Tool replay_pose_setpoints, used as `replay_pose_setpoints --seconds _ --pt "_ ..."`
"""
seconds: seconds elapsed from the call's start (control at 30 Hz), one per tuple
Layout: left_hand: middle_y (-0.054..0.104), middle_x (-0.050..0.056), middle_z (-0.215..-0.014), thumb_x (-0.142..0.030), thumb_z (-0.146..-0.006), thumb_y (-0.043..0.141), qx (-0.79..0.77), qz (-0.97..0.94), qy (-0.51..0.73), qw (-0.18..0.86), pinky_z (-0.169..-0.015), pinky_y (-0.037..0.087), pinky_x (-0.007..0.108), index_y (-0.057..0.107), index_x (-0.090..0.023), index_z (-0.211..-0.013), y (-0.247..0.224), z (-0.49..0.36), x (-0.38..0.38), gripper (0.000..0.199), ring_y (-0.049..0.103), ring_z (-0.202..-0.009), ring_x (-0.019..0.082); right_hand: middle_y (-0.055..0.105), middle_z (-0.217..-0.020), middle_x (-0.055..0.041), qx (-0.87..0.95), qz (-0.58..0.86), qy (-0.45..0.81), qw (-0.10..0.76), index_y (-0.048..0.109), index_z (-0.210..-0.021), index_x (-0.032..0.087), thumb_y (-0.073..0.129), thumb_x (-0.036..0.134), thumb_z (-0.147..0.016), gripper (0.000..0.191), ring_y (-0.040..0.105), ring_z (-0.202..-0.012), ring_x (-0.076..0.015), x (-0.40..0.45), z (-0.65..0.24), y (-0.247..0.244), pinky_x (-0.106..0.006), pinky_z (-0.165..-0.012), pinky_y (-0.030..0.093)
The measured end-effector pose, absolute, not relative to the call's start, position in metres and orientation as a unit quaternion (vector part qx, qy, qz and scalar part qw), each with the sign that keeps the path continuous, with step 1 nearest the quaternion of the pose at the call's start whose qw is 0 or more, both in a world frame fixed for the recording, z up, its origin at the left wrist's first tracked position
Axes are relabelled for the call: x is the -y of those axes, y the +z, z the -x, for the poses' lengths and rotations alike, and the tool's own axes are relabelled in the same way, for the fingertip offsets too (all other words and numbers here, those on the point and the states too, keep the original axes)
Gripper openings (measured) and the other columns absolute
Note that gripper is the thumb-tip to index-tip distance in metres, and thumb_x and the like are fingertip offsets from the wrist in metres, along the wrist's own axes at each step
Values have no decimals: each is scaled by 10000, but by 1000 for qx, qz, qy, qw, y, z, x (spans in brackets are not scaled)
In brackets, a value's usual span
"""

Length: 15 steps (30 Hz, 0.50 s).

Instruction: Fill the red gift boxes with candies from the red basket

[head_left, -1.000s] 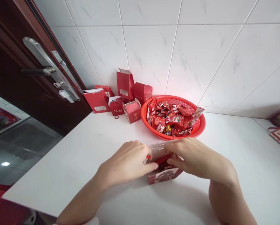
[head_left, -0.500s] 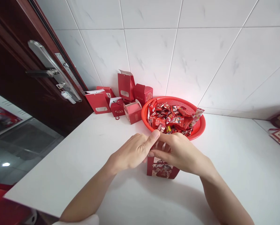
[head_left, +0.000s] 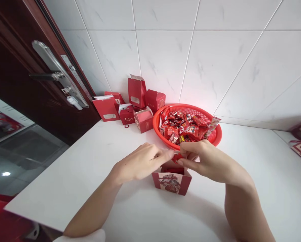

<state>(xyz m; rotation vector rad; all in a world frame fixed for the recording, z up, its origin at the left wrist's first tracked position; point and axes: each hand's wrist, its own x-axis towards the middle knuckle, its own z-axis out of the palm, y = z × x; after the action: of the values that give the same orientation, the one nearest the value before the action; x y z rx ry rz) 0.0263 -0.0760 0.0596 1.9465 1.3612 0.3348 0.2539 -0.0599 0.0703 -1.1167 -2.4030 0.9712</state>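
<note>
A small red gift box [head_left: 171,184] with a printed picture on its front stands on the white table in front of me. Its top is open, and something red [head_left: 174,170] shows inside. Above the opening, my left hand [head_left: 142,160] is closed, its thumb reaching a small red piece [head_left: 177,157]; most of its fingers are hidden. My right hand [head_left: 203,160] pinches the same piece from the other side. I cannot tell whether this piece is a flap of the box or a candy wrapper.
Behind the hands a red plastic basket [head_left: 219,137] holds many red-wrapped candies [head_left: 190,129]. Several red gift boxes [head_left: 143,119] stand at the back left against the tiled wall [head_left: 163,60]. A dark door [head_left: 11,64] with keys in its lock borders the table's [head_left: 80,174] left side.
My hands have moved apart, the right one shifting rightward, exposing the box's opening and the red contents. The box has turned and tilted slightly, and the small red piece now shows between the fingers.
</note>
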Motion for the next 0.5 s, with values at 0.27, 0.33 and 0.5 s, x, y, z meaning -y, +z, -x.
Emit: replay_pose_setpoints --seconds 0.27,0.33,0.5 --pt "709 1 -779 -92 -819 471 -457 -836 47 302 -676 420 277 688 -230 -814 64 -19 88 257 635 -717 186 619 -655 22 903 367 212 66 588 -797 210 502 110 -952 204 436 -525 -110 76 -244 71 -265 -510 269" --pt "742 29 -870 -82 -815 447 -453 -840 51 295 -709 453 285 713 -229 -905 62 -18 88 317 671 -791 211 670 -730 10 912 348 211 59 652 -942 225 466 73 -947 240 498 -559 -116 77 -242 72 -263 -532 283" --pt "764 31 -965 -66 -753 444 -469 -829 72 297 -702 491 271 746 -220 -1059 59 -14 68 457 688 -812 202 643 -726 34 911 361 188 71 638 -1088 252 438 48 -935 324 478 -542 -113 70 -242 70 -263 -524 241"
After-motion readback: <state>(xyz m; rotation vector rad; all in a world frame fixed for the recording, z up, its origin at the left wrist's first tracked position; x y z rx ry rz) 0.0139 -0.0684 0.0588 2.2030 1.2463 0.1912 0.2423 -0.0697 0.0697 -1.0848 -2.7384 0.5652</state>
